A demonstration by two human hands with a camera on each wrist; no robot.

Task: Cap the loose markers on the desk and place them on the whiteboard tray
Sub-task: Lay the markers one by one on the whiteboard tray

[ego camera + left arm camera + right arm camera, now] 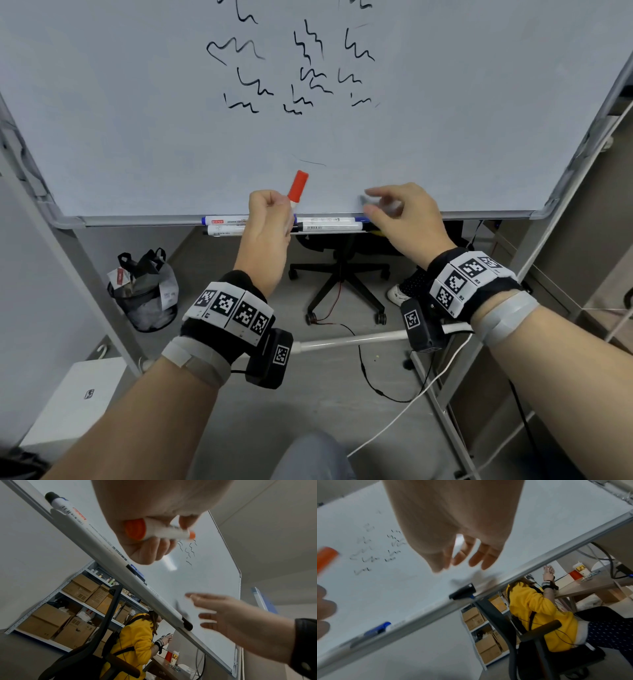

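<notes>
My left hand (pixel 272 214) grips a white marker with a red cap (pixel 298 186), held upright in front of the whiteboard just above the tray (pixel 144 221). In the left wrist view the marker (pixel 164 532) lies across my curled left hand (pixel 150 550). My right hand (pixel 383 205) hovers with spread fingers over the right part of the tray, blurred, holding nothing. Several capped markers (pixel 327 226) lie on the tray. In the right wrist view my right hand (pixel 467 555) hangs above a black-capped marker (pixel 464 590) and a blue-capped marker (pixel 378 628).
The whiteboard (pixel 137 120) bears black squiggles. Beneath it stand an office chair (pixel 339 274), a mesh bin with bags (pixel 144 291) and a white box (pixel 78 404); a cable (pixel 370 380) trails on the floor. A person in yellow (pixel 539 609) sits behind the board near shelves of cartons (pixel 68 615).
</notes>
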